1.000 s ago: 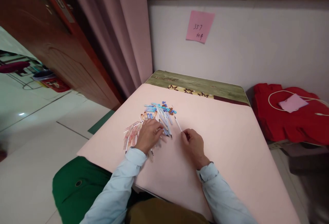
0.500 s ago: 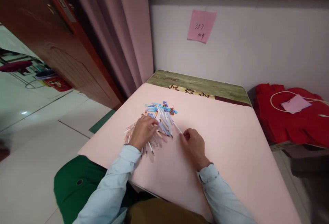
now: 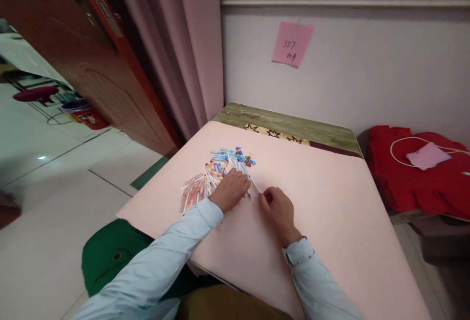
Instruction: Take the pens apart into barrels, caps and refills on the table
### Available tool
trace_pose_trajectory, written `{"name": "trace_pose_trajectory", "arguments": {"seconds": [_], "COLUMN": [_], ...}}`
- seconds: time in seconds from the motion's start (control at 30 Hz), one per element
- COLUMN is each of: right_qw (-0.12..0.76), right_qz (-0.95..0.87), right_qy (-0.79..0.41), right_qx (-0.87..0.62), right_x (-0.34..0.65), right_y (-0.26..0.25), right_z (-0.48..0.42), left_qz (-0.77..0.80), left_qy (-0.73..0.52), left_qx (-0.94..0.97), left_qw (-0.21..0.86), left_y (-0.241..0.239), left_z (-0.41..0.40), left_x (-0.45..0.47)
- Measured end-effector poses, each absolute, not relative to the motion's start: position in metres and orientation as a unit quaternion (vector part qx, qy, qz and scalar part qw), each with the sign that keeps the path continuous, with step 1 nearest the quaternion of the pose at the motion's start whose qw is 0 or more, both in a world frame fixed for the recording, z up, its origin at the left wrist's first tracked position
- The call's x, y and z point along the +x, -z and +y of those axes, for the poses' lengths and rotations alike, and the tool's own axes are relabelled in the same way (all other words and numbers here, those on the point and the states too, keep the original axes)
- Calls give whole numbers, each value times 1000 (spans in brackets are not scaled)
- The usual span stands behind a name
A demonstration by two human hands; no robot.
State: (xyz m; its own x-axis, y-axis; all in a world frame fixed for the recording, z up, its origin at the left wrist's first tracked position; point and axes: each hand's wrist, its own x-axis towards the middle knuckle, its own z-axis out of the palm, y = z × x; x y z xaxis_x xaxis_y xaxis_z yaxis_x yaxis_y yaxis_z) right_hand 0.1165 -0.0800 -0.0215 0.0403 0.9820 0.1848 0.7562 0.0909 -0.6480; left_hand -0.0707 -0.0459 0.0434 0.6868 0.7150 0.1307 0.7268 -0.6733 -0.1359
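A heap of thin pens [image 3: 220, 168] with blue, orange and pink caps lies on a pink table top [image 3: 330, 212]. My left hand [image 3: 232, 190] rests on the right side of the heap, its fingers curled down over several pens. Beside it, my right hand [image 3: 279, 207] is closed in a pinch on one white pen [image 3: 253, 183], whose far end points back into the heap. The two hands nearly touch.
A pink sticky note [image 3: 292, 44] hangs on the wall behind the table. A red cloth pile [image 3: 414, 178] with a white cord and a pink paper lies to the right. A curtain [image 3: 183, 45] and a wooden door [image 3: 84, 55] stand at left. A green stool [image 3: 110, 256] sits below.
My left hand has slid right across the heap, from its left part to beside my right hand. My right hand has kept its pinch on the white pen and barely moved.
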Motion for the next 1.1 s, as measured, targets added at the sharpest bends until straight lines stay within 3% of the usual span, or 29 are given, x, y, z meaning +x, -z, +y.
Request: {"name": "trace_pose_trajectory", "arguments": {"seconds": [0.43, 0.8, 0.87, 0.97, 1.1], "right_qw": [340, 404, 438, 495, 562], "right_qz": [-659, -585, -560, -514, -444], "right_qy": [-185, -239, -255, -279, -302], "right_qx": [-645, -662, -656, -643, -629], "right_x": [118, 120, 120, 121, 124], "right_y": [22, 25, 25, 24, 22], "right_z": [-77, -73, -73, -73, -75], "left_qz": [-335, -293, -331, -405, -420], "left_qy": [-30, 3, 90, 324, 617], "left_qx": [-930, -941, -934, -849, -494], "left_qw": [148, 168, 102, -104, -445], "left_y": [-51, -65, -74, -75, -51], "left_z": [-37, -31, -34, -37, -32], "left_x": [-56, -65, -67, -58, -28]}}
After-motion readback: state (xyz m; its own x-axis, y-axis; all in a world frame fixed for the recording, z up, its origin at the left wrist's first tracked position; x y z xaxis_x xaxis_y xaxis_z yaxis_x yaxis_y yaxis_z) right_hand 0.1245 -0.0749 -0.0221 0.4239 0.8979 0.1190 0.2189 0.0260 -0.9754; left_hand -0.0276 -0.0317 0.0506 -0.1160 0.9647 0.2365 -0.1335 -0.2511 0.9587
